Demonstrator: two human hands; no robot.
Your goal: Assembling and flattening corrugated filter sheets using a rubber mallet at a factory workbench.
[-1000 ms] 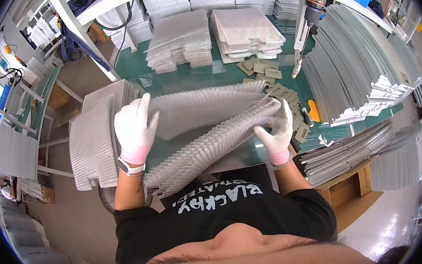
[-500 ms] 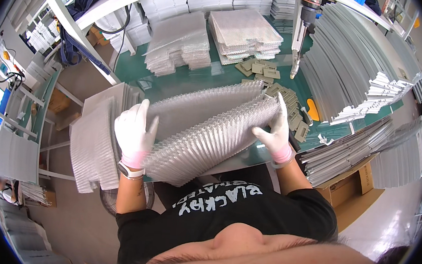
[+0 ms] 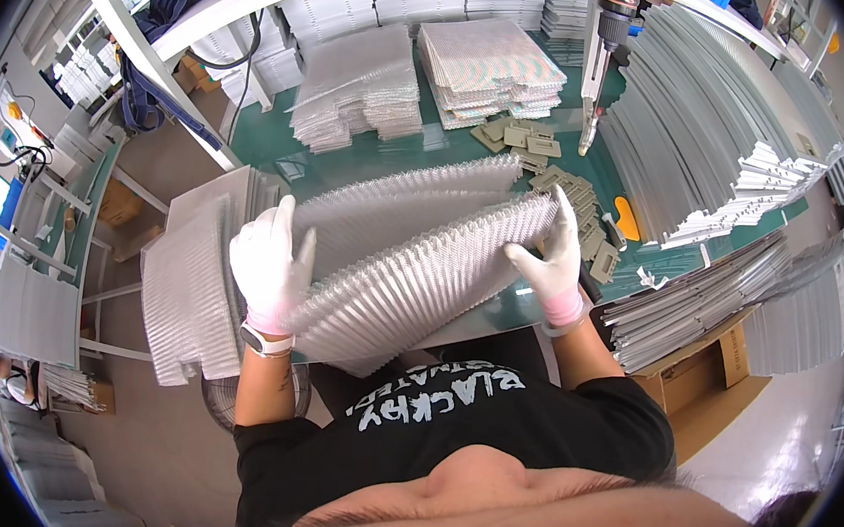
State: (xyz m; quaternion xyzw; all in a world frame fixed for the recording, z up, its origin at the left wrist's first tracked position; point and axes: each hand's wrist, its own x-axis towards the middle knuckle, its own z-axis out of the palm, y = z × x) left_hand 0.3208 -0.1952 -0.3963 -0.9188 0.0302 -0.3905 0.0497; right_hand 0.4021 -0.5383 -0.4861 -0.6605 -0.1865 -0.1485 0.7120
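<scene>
Head view showed both gloved hands clamping a thick pack of silvery finned sheets (image 3: 411,273) at mid-frame, one at each end. The left hand (image 3: 269,265) lay flat with fingers spread against the pack's lower-left end, and the right hand (image 3: 553,260) pressed its palm and fingers on the upper-right end, seemingly squeezing the loose sheets together so they would not fan out. The pack slanted from lower left to upper right, held above the near edge of the green worktop (image 3: 282,141). Both forearms rose from the lower edge, elbows bent and wrists turned inward. A similar grey stack (image 3: 189,283) lay just left of the left hand. Small tan plates (image 3: 586,228) lay beyond the right hand, with wrapped bundles (image 3: 357,87) in the upper middle and long metal strips (image 3: 712,158) at upper right.
</scene>
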